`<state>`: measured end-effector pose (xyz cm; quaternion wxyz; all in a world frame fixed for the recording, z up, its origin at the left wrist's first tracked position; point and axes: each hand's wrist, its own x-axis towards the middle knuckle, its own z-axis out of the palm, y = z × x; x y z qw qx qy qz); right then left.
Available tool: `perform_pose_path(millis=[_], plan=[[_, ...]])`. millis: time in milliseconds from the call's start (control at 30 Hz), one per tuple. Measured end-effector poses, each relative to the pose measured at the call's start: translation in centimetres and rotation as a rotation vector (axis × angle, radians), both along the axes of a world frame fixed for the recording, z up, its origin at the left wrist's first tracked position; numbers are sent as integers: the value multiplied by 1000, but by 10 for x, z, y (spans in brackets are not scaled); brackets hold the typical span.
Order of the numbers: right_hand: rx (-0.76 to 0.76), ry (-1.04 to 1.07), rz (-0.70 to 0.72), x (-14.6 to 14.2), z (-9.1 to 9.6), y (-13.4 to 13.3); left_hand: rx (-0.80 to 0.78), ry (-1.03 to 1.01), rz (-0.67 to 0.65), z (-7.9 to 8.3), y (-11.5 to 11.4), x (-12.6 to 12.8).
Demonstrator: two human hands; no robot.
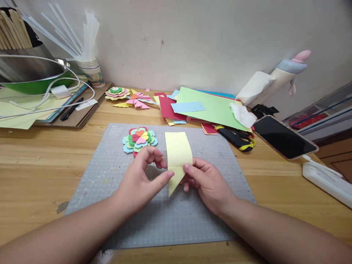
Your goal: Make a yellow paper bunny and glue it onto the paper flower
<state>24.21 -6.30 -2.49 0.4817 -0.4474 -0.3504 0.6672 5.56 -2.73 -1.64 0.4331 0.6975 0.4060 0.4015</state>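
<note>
A pale yellow paper strip (179, 148) is held up above the grey cutting mat (154, 223). Its lower end is folded at a slant and comes to a point, with a crease running across above it. My right hand (210, 181) pinches the strip's right edge near that crease, thumb in front. At the left edge is my left hand (144, 176), its thumb and curled fingers apart; the thumb tip overlaps the strip, and whether it presses on it I cannot tell. A layered paper flower (140, 138) in several colours lies on the mat beyond my left hand.
Behind the mat lie more paper flowers (132, 98) and stacked coloured paper (209, 106). Black-and-yellow scissors (236, 139), a phone (286, 135) and a white power strip (327, 183) are on the right. A paper cup (95, 75) and a green-based bowl (35, 84) stand back left.
</note>
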Motion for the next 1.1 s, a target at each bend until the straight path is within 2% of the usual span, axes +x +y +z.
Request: perform_pose_path(millis=[233, 400, 567, 667, 900, 1100], plan=[[-44, 75, 75, -3, 0, -6, 267, 156, -60, -1, -2, -1], [-23, 41, 120, -4, 1, -5, 308, 206, -23, 3, -2, -2], [6, -117, 128, -3, 3, -5, 315, 212, -16, 2, -2, -2], [68, -198, 121, -1, 6, -5, 348, 200, -55, 1, 0, -1], [302, -348, 107, 1, 9, -8, 442, 278, -36, 1, -3, -3], [357, -387, 134, 0, 9, -9, 460, 328, -51, 4, -4, -3]])
